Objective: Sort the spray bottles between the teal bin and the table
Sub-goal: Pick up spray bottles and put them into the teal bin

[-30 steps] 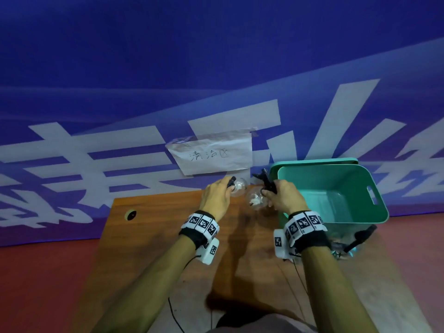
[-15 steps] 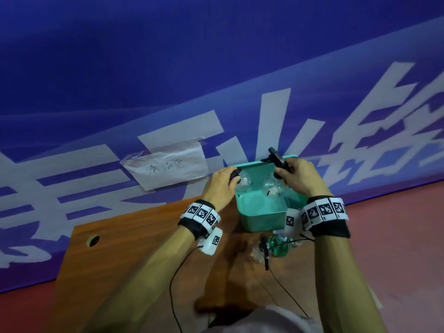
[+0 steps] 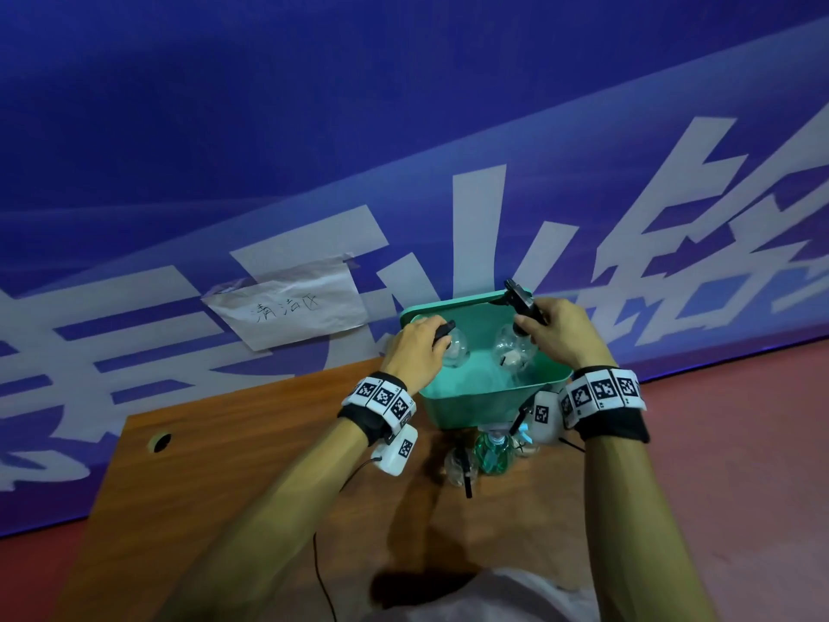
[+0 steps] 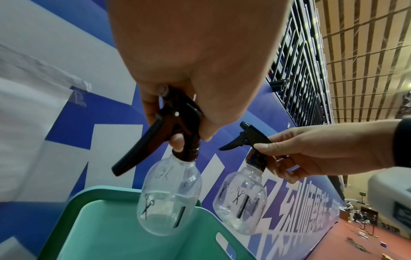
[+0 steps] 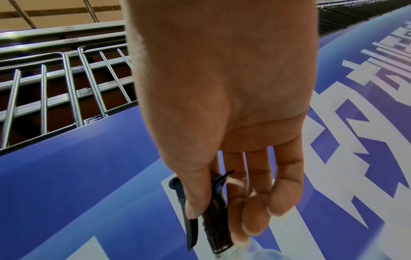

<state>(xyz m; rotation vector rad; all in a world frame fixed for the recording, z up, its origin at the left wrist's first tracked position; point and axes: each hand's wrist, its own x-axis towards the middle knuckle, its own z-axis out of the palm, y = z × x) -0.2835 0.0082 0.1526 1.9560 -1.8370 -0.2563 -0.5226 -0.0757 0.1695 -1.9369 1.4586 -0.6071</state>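
a blue banner (image 3: 403, 127) with large white characters runs behind the tabletop. a creased sheet of white paper (image 3: 291, 307) with handwritten characters is taped to it, to the left. red floor (image 3: 740, 442) lies to the right. near the tabletop's left edge there is a round cable hole (image 3: 160, 442). a thin black cable (image 3: 320, 572) trails toward the near edge. above the banner, metal railings (image 5: 66, 79) stand, with a slatted ceiling (image 4: 367, 61) overhead.

A taped paper note (image 3: 291, 307) on the blue banner (image 3: 314, 105) reads "清洁区"
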